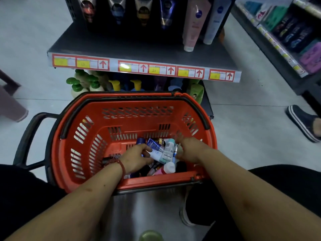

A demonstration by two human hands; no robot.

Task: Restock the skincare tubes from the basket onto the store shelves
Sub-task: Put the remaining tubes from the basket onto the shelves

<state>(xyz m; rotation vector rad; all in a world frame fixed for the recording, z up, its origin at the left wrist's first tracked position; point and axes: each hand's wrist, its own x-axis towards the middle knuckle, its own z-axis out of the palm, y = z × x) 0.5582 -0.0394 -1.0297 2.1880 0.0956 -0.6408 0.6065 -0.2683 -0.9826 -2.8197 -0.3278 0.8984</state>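
An orange plastic basket point(90, 136) with black handles sits on the floor in front of me. Several skincare tubes point(166, 150) lie in a heap at its bottom. Both my hands are down inside it. My left hand point(137, 157) is closed around a white tube with a blue end point(155, 150). My right hand point(189, 150) rests on the right side of the heap with fingers curled among the tubes; its grip is hidden. Above the basket a grey shelf point(121, 47) carries standing tubes, among them a pink tube point(192, 26) and a white one point(214, 20).
Price labels with red arrows point(144, 67) line the shelf's front edge. Pump bottles with green and yellow tops point(86, 84) stand on the lower shelf behind the basket. Another stocked shelf point(286, 37) runs along the right. Another person's shoe point(304, 122) is on the floor at right.
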